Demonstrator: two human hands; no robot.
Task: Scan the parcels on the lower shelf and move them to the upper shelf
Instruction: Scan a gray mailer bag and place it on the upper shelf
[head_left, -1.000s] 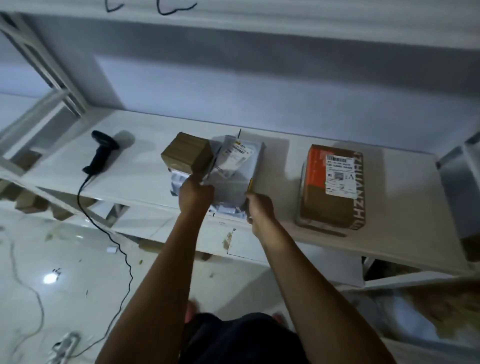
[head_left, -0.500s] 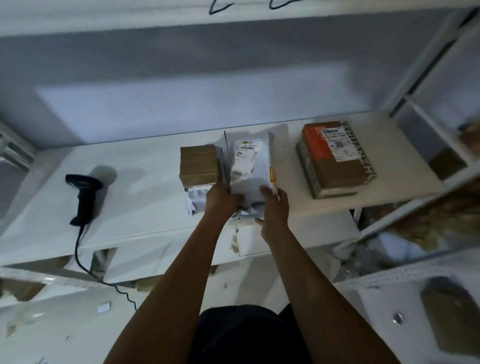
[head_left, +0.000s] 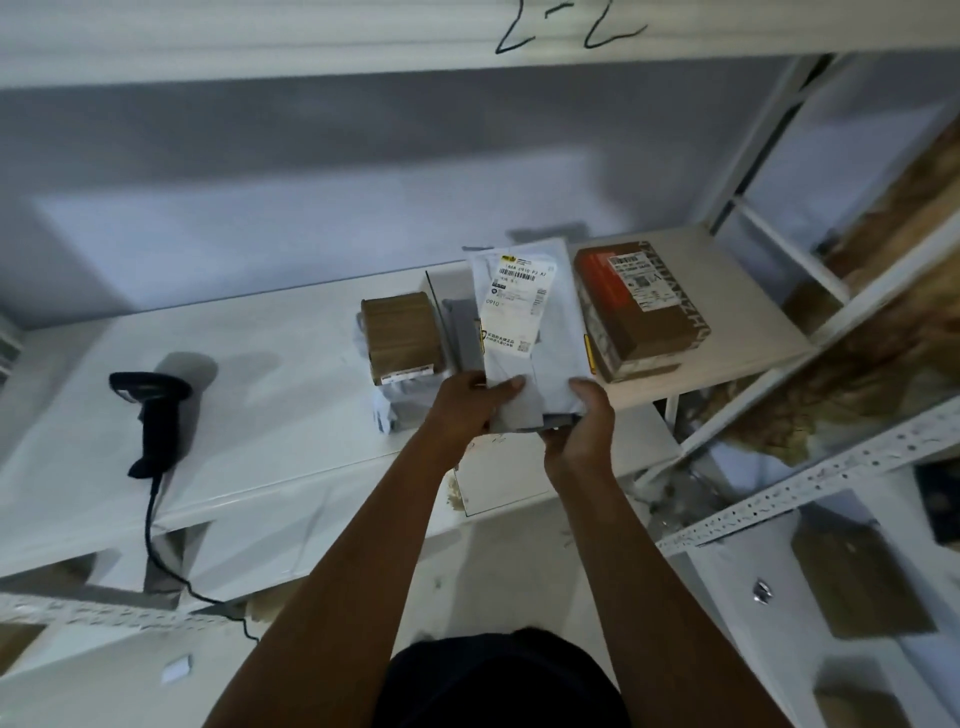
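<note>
Both of your hands grasp the near end of the white mailer parcel (head_left: 524, 332). Your left hand (head_left: 467, 410) curls round its near left corner, with the thumb pressed flat on top. Your right hand (head_left: 579, 431) holds the near right corner from the side and below, fingers wrapped under the edge.

The mailer points away from you, label up and barcode toward the far end, above the white shelf board (head_left: 249, 384). I cannot tell whether its far end touches the board. It lies between 2 other parcels. Just to its left the small brown box (head_left: 400, 332) rests on a crumpled grey bag (head_left: 387, 415). Just to its right sits the larger brown box (head_left: 644, 317), with red tape and a white label on top. A dark grey flat piece (head_left: 462, 338) shows between the small box and the mailer, partly under the mailer.

Well to the left on the same board lies the black scanner (head_left: 153, 415), its cable (head_left: 153, 535) dropping over the front edge. The beam (head_left: 311, 47) overhead carries hand-drawn marks.
</note>
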